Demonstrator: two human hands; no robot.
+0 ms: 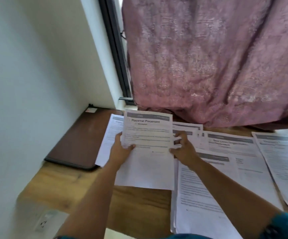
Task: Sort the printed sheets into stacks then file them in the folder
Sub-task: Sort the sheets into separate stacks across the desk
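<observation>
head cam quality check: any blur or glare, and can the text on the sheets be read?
Head view: the held sheet, gripped by left hand and right hand, shows a legible title, "Placemat Placement"; its body text is smeared. Sheets at right are blurred. Wide-angle distortion tilts the wall. Curtain glows backlit; no harsh glare on the paper.

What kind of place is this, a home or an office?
Probably a room in a home, though it could be a small office. A pink patterned curtain hangs over a window beside a wooden table, and a wall socket sits low on the white wall. Printed sheets cover the table.
</observation>
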